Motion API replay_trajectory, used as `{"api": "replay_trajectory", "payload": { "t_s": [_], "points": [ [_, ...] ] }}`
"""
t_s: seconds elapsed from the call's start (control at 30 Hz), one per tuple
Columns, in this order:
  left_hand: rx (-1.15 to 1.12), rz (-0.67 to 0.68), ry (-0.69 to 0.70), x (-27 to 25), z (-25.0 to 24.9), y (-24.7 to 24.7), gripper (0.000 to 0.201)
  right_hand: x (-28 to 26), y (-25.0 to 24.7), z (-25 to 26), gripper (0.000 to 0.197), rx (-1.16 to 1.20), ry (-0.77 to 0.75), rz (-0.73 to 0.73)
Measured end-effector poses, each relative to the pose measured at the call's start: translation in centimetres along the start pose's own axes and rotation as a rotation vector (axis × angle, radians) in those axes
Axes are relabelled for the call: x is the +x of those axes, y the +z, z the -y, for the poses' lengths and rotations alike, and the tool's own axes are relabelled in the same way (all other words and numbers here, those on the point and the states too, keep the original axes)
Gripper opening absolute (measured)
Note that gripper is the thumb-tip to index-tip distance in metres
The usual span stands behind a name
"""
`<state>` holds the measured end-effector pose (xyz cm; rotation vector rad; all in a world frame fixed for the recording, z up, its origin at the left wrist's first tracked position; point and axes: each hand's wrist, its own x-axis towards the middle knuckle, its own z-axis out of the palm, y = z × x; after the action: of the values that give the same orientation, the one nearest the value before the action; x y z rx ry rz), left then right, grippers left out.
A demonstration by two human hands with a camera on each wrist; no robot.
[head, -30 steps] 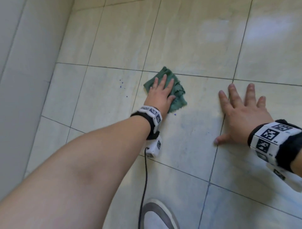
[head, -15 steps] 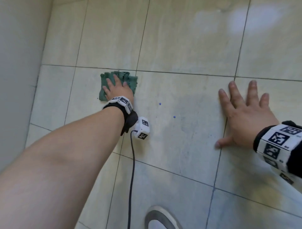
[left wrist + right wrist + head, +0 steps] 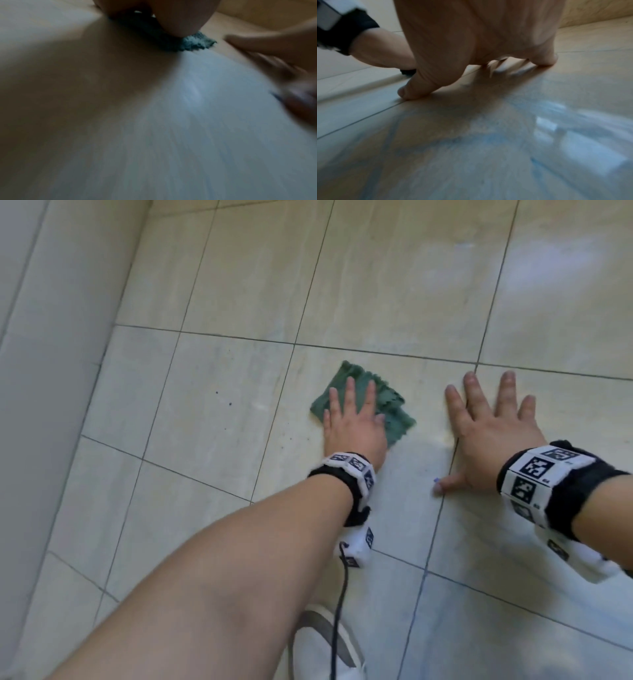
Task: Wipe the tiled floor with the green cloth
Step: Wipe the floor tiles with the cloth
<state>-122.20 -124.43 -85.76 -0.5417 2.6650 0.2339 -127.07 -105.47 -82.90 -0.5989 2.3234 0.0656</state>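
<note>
Green cloth (image 3: 193,43) under left hand (image 3: 180,17)

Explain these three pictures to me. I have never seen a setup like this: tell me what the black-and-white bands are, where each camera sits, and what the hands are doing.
No machine here: a person kneels over a tiled floor, wearing cameras. The big picture comes from a camera on the head, looking down. The other two come from small cameras strapped under each wrist; the patterned wristband is part of that strap.

The left hand lies flat on the green cloth, pressing it to the tile. The left wrist view shows that cloth close up, blurred. The right hand is spread on bare floor, holding nothing; its own camera shows the thumb touching the tile. A white shoe shows below.
</note>
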Motion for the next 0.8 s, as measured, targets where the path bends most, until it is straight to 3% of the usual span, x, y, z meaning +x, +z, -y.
{"api": "replay_trajectory", "payload": {
  "t_s": [0.07, 0.17, 0.37, 0.57, 0.67, 0.8],
  "points": [
    [-0.016, -0.010, -0.095, 1.6, 3.2, -1.2, 0.060, 0.1, 0.2, -0.2, 0.160, -0.001, 0.000, 0.007],
    [0.031, 0.038, -0.063, 1.5, 5.1, -1.9, 0.060, 0.4, 0.2, -0.1, 0.161, -0.001, 0.004, 0.020],
    [0.179, 0.085, 0.219, -1.3, 0.1, -0.2, 0.061, 0.7, 0.4, -0.2, 0.160, -0.009, 0.005, -0.010],
    [0.335, 0.160, 0.508, -1.0, 2.3, -1.5, 0.063, 0.2, 0.5, -0.6, 0.156, 0.000, -0.012, -0.030],
    [0.398, 0.206, 0.568, -1.3, 3.2, -1.9, 0.065, -0.3, 0.9, -1.2, 0.151, 0.016, -0.029, -0.050],
    [0.511, 0.241, 0.720, -4.2, -0.6, 0.3, 0.067, -1.0, 1.5, -2.6, 0.144, 0.025, -0.057, -0.087]
  ]
}}
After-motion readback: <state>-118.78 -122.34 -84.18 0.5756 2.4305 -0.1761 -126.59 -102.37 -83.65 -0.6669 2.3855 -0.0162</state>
